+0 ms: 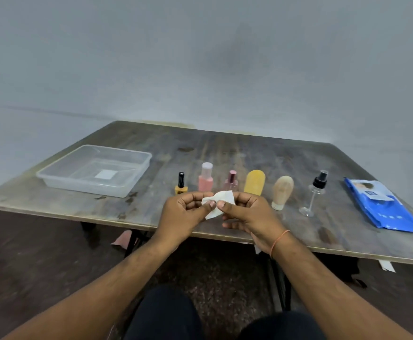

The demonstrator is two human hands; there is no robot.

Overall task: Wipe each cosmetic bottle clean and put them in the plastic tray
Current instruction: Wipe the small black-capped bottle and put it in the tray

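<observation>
Both hands pinching wipe [219, 203], bottles behind

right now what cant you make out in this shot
All in the head view:
- Wipe: much of it hidden by the fingers of the left hand and right hand.
- Yellow polish bottle and pink perfume: bases hidden behind the hands.
- Blue pack: print too small to read.
- Tray: the white square inside is unclear.

six bottles [232, 184] upright in a row; clear tray [53, 179] left, empty
</observation>
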